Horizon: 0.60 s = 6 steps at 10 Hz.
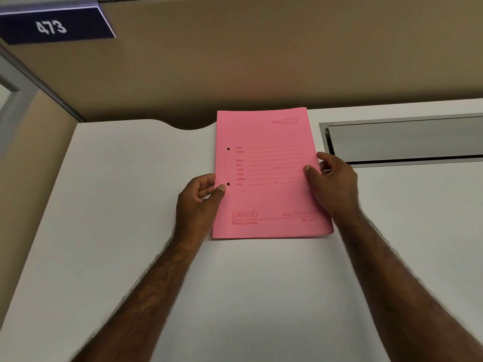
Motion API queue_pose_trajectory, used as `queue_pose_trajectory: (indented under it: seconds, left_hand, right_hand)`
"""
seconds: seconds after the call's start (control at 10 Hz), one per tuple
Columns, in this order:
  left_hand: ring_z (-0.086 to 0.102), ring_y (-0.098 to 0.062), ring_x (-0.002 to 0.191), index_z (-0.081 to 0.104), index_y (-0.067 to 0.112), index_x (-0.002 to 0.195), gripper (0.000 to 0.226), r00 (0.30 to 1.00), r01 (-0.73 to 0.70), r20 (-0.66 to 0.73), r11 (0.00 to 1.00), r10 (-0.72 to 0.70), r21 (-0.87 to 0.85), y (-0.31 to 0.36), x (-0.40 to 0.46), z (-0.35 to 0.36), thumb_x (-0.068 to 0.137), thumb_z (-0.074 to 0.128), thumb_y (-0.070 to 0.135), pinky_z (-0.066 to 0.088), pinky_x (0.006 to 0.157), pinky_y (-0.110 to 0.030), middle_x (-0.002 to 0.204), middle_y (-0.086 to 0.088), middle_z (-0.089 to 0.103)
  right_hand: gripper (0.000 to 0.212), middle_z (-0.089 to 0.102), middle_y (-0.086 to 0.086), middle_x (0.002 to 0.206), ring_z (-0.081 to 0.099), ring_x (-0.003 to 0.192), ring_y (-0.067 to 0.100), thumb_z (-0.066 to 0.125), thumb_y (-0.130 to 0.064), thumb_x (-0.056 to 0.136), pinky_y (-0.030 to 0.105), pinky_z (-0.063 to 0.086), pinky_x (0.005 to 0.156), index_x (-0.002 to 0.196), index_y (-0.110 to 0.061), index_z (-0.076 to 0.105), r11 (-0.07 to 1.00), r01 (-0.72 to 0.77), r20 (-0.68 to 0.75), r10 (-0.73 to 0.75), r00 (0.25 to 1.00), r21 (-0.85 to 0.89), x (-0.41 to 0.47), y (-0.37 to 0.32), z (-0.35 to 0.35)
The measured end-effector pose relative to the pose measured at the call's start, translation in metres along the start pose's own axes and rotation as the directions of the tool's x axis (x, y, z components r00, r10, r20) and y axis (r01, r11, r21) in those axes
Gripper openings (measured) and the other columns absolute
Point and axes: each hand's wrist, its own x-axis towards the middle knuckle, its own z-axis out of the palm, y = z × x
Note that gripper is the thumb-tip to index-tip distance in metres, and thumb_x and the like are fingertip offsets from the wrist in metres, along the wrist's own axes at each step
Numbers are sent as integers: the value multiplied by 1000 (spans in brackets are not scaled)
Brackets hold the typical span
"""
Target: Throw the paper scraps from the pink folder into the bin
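Pink card fills the middle of the head view: the pink folder is closed, its printed front cover facing up, over the far part of the white table. Its top edge reaches past the table's back edge, in front of the tan partition wall. Whether the folder rests flat on the table or is lifted a little cannot be told. Two punched holes sit near its left edge; the printed lines and small words on the cover are too blurred to read, apart from a boxed "DELUXE" near the bottom.

The left hand pinches the folder's left edge by the lower hole, thumb on top of the cover, the other fingers curled and partly tucked behind the edge. The right hand grips the right edge, thumb lying on the cover and the fingers wrapped round the side, their tips hidden beneath. Both bare forearms run out of the bottom of the view.

No paper scraps show; whatever the folder holds is hidden by the cover. A grey metal slot set in the table lies just right of the folder, cut off at the right border. At upper left a dark blue sign reads 473.
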Motion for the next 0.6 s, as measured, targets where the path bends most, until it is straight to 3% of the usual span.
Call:
queue_pose_trajectory:
  seconds: [0.1, 0.3, 0.6]
  left_hand:
    - [69, -15, 117, 68, 16, 132, 35, 1000, -21, 0, 999, 21, 30, 1, -6, -4, 98, 75, 24, 52, 86, -14, 130, 0, 73]
    - [68, -12, 116, 71, 18, 126, 28, 999, -25, -30, 999, 26, 32, -1, -40, -21, 98, 75, 21, 46, 79, -3, 124, 4, 73]
    - [69, -3, 110, 74, 21, 119, 22, 998, -51, -40, 999, 51, -1, -12, -133, -56, 98, 75, 18, 47, 80, 3, 116, 10, 75]
  right_hand:
    - [52, 71, 4, 117, 67, 104, 23, 70, -40, 99, 37, 53, 96, 145, -14, 62, 995, -19, -8, 18, 1000, -101, -4, -2, -9]
    - [44, 69, 10, 125, 67, 111, 29, 70, -34, 100, 38, 51, 100, 138, -14, 65, 982, -33, -20, 30, 999, -187, -39, -2, -32]
    - [45, 72, 8, 132, 72, 110, 25, 65, -42, 103, 42, 57, 99, 138, -14, 66, 985, -44, 6, 46, 999, -165, -131, 10, -59]
